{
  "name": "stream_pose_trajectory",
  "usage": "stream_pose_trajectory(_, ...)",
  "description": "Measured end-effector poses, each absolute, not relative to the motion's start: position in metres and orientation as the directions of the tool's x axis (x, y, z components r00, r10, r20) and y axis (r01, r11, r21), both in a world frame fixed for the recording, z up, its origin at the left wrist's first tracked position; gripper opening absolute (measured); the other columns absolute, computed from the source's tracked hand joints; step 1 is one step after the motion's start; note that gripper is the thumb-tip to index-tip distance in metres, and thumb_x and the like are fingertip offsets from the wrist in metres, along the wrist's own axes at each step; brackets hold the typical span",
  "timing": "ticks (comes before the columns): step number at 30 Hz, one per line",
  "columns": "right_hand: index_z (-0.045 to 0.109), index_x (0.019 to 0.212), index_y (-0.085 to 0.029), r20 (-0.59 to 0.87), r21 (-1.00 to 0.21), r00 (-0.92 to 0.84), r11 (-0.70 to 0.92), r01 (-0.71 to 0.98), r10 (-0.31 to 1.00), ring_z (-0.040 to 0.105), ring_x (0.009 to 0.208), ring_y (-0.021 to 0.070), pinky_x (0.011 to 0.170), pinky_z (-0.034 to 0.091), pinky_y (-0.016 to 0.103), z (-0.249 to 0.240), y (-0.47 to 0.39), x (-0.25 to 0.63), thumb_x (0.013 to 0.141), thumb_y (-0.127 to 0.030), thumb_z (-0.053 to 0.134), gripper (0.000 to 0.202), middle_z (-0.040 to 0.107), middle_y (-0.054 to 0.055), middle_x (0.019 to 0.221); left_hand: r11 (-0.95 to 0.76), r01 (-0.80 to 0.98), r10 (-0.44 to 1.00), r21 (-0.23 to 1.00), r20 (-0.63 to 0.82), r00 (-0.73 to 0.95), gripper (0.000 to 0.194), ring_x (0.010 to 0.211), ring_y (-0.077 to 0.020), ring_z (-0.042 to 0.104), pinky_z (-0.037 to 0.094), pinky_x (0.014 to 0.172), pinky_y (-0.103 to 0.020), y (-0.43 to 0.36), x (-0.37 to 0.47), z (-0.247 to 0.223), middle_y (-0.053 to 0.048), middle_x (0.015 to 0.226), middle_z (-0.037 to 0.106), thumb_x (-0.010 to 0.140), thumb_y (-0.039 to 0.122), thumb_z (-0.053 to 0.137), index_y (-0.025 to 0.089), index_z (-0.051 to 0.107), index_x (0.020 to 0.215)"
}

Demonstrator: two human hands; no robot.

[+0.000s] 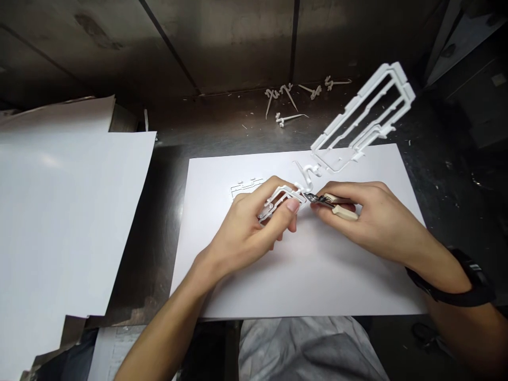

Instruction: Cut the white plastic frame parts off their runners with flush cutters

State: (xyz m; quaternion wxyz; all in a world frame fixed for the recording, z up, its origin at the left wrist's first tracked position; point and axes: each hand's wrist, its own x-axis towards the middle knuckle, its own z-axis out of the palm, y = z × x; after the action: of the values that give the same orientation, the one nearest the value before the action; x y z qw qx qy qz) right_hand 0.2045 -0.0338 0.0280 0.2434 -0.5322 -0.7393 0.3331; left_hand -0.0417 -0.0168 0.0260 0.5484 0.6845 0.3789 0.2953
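Observation:
My left hand [254,222] is closed on one frame of a white plastic part [361,119], its thumb pressing the near edge. The part's longer frame rises to the upper right, joined by a curved white stem [308,177]. In my right hand [373,217] are small cutters [344,212] with pale handles; their dark jaws meet the white plastic beside the stem, between both hands. Another thin white frame [246,186] lies on the white sheet [301,286], partly hidden behind my left hand.
Several white plastic offcuts [289,118] lie on the dark metal table [222,121] beyond the sheet. A stack of large white sheets [67,211] stands at the left. A metal wall [238,42] closes off the back. A black band circles my right wrist.

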Motion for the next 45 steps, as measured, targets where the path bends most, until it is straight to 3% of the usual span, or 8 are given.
stream_pose_trajectory(8, 0.076, 0.096, -0.022, -0.012, -0.737, -0.327, 0.213, 0.642, 0.945, 0.046, 0.066, 0.0125, 0.063, 0.037, 0.030, 0.0288, -0.0349, 0.2041, 0.100, -0.017, 0.069, 0.010, 0.059, -0.008, 0.075, -0.142, 0.216, 0.825, 0.966, -0.005, 0.565, 0.016, 0.065, -0.0072, 0.064, 0.052, 0.059, -0.018, -0.0151, -0.0423, 0.0268, 0.007, 0.084, 0.071, 0.116, 0.033, 0.057, 0.022, 0.062, 0.106)
stream_pose_trajectory(14, 0.061, 0.079, -0.021, -0.073, -0.726, -0.332, 0.179, 0.664, 0.940, 0.048, 0.067, 0.0121, 0.063, 0.037, 0.030, 0.0297, -0.0346, 0.2060, 0.101, -0.021, 0.069, 0.023, 0.064, -0.008, 0.079, -0.191, 0.247, 0.823, 0.950, 0.017, 0.568, 0.021, 0.073, -0.0083, 0.069, 0.055, 0.071, -0.017, -0.0143, -0.0408, 0.0297, 0.006, 0.082, 0.072, 0.114, 0.030, 0.059, 0.019, 0.065, 0.097)
stream_pose_trajectory(18, 0.060, 0.078, -0.021, -0.134, -0.740, -0.352, 0.142, 0.657, 0.926, 0.044, 0.064, 0.0137, 0.060, 0.034, 0.031, 0.0303, -0.0338, 0.2066, 0.104, -0.027, 0.067, 0.027, 0.056, -0.007, 0.070, -0.137, 0.241, 0.819, 0.961, -0.028, 0.574, 0.022, 0.066, -0.0094, 0.069, 0.055, 0.066, -0.019, -0.0151, -0.0401, 0.0303, 0.004, 0.082, 0.072, 0.113, 0.032, 0.062, 0.019, 0.065, 0.096)
stream_pose_trajectory(24, 0.070, 0.086, -0.022, -0.262, -0.779, -0.407, 0.058, 0.624, 0.875, 0.052, 0.070, 0.0190, 0.062, 0.036, 0.032, 0.0254, -0.0325, 0.2071, 0.109, -0.042, 0.063, 0.031, 0.062, -0.002, 0.075, -0.003, 0.233, 0.811, 0.973, -0.134, 0.569, 0.019, 0.058, -0.0109, 0.068, 0.056, 0.057, -0.020, -0.0159, -0.0391, 0.0312, 0.004, 0.081, 0.073, 0.108, 0.029, 0.069, 0.018, 0.066, 0.093)
stream_pose_trajectory(31, 0.068, 0.086, -0.021, -0.375, -0.795, -0.456, -0.027, 0.605, 0.807, 0.042, 0.063, 0.0155, 0.058, 0.032, 0.032, 0.0238, -0.0328, 0.2081, 0.112, -0.052, 0.058, 0.042, 0.047, -0.004, 0.069, 0.118, 0.196, 0.795, 0.973, -0.211, 0.568, 0.021, 0.055, -0.0124, 0.068, 0.057, 0.052, -0.019, -0.0157, -0.0397, 0.0329, 0.003, 0.078, 0.075, 0.107, 0.029, 0.069, 0.018, 0.066, 0.089)
stream_pose_trajectory(38, 0.062, 0.080, -0.021, -0.385, -0.784, -0.429, -0.044, 0.619, 0.817, 0.041, 0.061, 0.0130, 0.055, 0.029, 0.031, 0.0266, -0.0361, 0.2025, 0.114, -0.046, 0.056, 0.042, 0.049, -0.006, 0.068, 0.122, 0.215, 0.789, 0.969, -0.226, 0.571, 0.021, 0.057, -0.0131, 0.068, 0.058, 0.054, -0.020, -0.0146, -0.0413, 0.0308, 0.001, 0.079, 0.075, 0.107, 0.031, 0.069, 0.018, 0.066, 0.090)
stream_pose_trajectory(45, 0.072, 0.087, -0.024, -0.312, -0.764, -0.431, 0.046, 0.644, 0.847, 0.037, 0.055, 0.0123, 0.053, 0.029, 0.031, 0.0210, -0.0374, 0.1987, 0.116, -0.047, 0.054, 0.042, 0.044, -0.007, 0.062, 0.105, 0.233, 0.787, 0.967, -0.224, 0.574, 0.019, 0.061, -0.0119, 0.068, 0.058, 0.058, -0.019, -0.0127, -0.0407, 0.0288, 0.002, 0.081, 0.075, 0.108, 0.029, 0.067, 0.018, 0.068, 0.092)
